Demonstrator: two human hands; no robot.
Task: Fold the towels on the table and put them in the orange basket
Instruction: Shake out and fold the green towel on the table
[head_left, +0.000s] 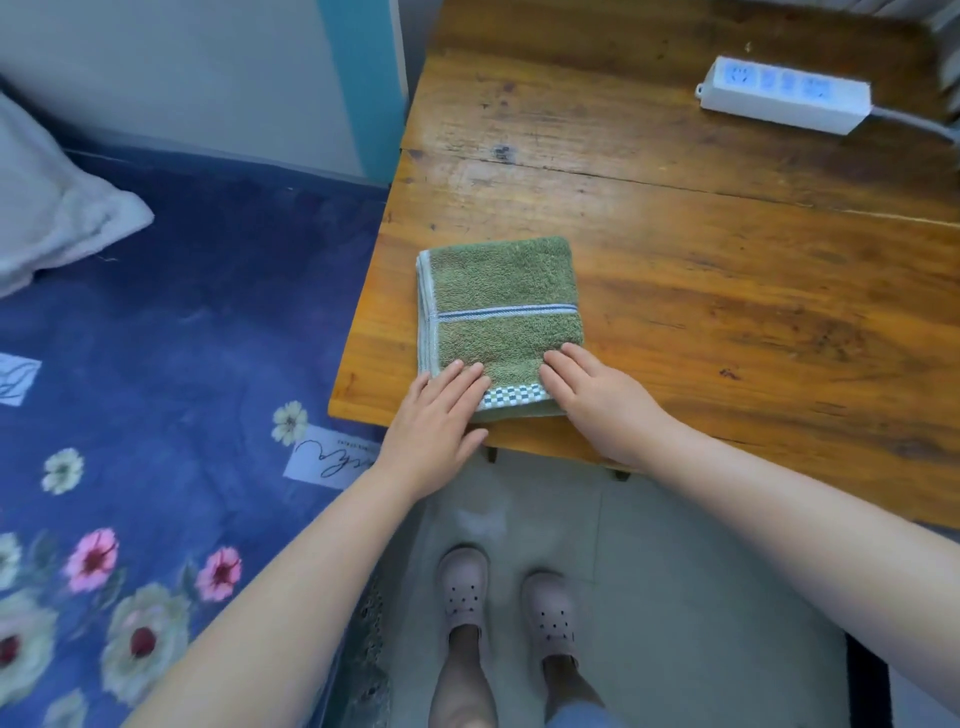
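White power strip (784, 94) upper right of frame, grey cable running off the right edge. Blue floral bedsheet (171, 364) fills the left side, pale pillow (52, 208) at upper left. Pink clogs (506, 597) bottom centre on grey tile floor (675, 597).

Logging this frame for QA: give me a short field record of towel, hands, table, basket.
towel: green towel, folded, flat near the table's left front corner
left hand: left hand flat, fingers on towel's near left edge
right hand: right hand flat, fingers on towel's near right corner
table: wooden table, power strip at far right
basket: not in view
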